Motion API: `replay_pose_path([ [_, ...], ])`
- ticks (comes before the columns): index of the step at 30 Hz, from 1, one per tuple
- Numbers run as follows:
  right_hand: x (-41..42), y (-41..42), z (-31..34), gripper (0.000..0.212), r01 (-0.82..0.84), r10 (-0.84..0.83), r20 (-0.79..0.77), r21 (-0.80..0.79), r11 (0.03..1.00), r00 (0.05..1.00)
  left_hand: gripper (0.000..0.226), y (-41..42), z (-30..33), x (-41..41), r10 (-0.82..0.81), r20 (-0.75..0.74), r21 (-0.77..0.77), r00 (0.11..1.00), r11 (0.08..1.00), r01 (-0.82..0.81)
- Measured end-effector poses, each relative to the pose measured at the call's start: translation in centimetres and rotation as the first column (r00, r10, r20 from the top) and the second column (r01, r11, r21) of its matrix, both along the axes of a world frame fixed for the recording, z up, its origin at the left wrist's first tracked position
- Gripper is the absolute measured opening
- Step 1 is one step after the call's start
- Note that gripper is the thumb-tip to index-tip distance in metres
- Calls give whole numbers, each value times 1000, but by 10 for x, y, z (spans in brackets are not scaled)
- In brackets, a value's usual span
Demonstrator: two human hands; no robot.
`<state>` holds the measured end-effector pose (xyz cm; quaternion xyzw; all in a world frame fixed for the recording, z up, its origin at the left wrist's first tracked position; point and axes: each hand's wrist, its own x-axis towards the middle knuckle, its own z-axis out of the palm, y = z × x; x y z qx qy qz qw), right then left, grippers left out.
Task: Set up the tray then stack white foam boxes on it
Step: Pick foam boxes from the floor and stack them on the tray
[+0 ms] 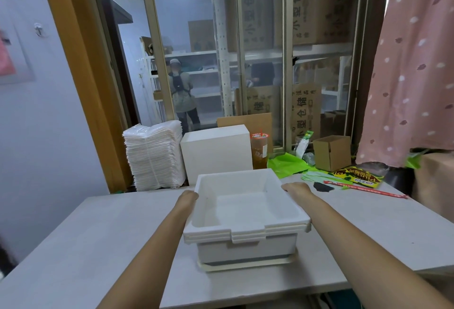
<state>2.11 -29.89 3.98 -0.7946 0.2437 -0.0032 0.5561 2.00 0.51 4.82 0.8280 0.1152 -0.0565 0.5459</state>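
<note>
An open white foam box [242,206] sits nested on top of other foam boxes in the middle of the table, the pile resting on a cream tray [245,263] whose rim shows at the bottom. My left hand [188,197] is at the box's left wall and my right hand [296,188] at its right wall. The fingers of both hands are hidden behind the box's rim. A closed white foam box [216,150] stands behind the pile.
A tall pile of white flat sheets [153,155] stands at the back left. At the back right lie a drink cup [259,149], green bags [286,164], a small cardboard box [331,151] and printed packets [356,176]. The grey table [110,235] runs to a front edge.
</note>
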Motion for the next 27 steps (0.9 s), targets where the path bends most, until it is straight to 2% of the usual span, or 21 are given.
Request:
replay_pose_path([
  [4,0,-1,-6,16,-27,33,77,-79,996,996,19,-1,0,1,-14,4,18,1000,1000,14],
  [6,-6,1,-5,13,-65,85,103,-186,980,991,22,-1,0,0,-18,11,39,1000,999,18],
  [10,-12,4,3,17,-144,171,45,-359,922,984,17,-5,0,2,-5,14,91,1000,996,4],
  [14,-10,4,-2,21,-137,174,46,-432,891,984,15,-9,0,4,9,36,145,999,989,-14],
  [19,-11,3,-6,19,-103,158,76,-479,872,984,32,-2,-7,3,-12,64,199,998,980,-1],
  [23,-12,3,-8,30,-45,117,126,-465,884,985,22,0,-7,-1,25,70,226,997,973,-40],
  [27,-17,6,-2,28,-37,113,91,-597,801,989,27,3,-6,-9,36,93,306,995,950,-63],
])
